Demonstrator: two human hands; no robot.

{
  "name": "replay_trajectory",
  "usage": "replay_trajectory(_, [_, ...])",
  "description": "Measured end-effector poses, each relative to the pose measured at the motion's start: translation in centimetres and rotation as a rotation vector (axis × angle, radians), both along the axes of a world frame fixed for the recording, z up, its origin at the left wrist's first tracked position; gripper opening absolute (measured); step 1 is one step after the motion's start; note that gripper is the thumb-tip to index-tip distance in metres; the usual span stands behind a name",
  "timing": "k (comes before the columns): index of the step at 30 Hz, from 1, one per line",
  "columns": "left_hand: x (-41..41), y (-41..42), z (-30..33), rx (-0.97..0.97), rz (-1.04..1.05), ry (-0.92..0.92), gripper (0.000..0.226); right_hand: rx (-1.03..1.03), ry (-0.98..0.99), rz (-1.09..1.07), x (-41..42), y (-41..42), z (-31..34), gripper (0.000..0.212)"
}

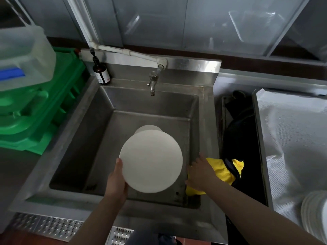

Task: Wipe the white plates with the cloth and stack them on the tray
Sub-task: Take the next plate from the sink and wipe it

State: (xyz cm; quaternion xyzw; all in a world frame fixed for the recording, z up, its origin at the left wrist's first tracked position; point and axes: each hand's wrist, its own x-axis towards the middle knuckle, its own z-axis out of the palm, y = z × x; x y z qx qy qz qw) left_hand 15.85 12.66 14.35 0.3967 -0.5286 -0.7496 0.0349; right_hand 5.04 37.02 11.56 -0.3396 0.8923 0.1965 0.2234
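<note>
Nearest the viewer, a perforated metal grate (53,227) is seen along the floor edge below the stainless steel sink (74,131). Above the basin, a round white plate (151,161) is held tilted by the left hand (117,183), whose thumb is laid over the plate's near-left rim while the fingers are hidden beneath it. To the right, on the sink's right rim, a yellow cloth (223,172) is covered by the right hand (199,172); the fingers are spread over the fabric, but whether they are closed on it cannot be told. The two hands are kept apart, with the plate's right edge between them. At the near right corner, a stack of white plates (314,211) is seen on a metal tray (260,138) lined with a white mesh sheet (292,138). Between sink and tray, a dark gap is occupied by a black object (238,131) that cannot be made out clearly. A second white plate (148,128) is partly hidden behind the held one, lower in the basin. On the left, green plastic crates (40,112) are stacked, topped by a translucent container (24,55). Farther back, a metal tap (152,84) is fed by a white pipe (127,52), and a brown pump bottle (101,71) stands at the sink's far left corner.
</note>
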Motion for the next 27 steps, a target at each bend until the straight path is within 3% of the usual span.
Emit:
replay_trajectory(7, [-0.1, 0.3, 0.3, -0.025, 0.035, -0.045, 0.04, 0.236, 0.125, 0.126, 2.2, -2.4, 0.0, 0.052])
replay_trajectory(13, [-0.1, -0.1, 0.5, -0.025, 0.014, -0.061, 0.038, 0.359, 0.07, 0.133, 2.8, -1.8, -1.7, 0.051])
replay_trajectory(17, [-0.3, -0.2, 0.7, -0.006, 0.005, -0.065, 0.037, 0.379, 0.047, 0.108, 3.5, -2.4, -2.7, 0.036])
replay_trajectory(27, [-0.3, 0.1, 1.1, 0.038, 0.071, -0.028, 0.032, -0.014, -0.049, -0.057, 3.4, -1.3, 0.3, 0.027])
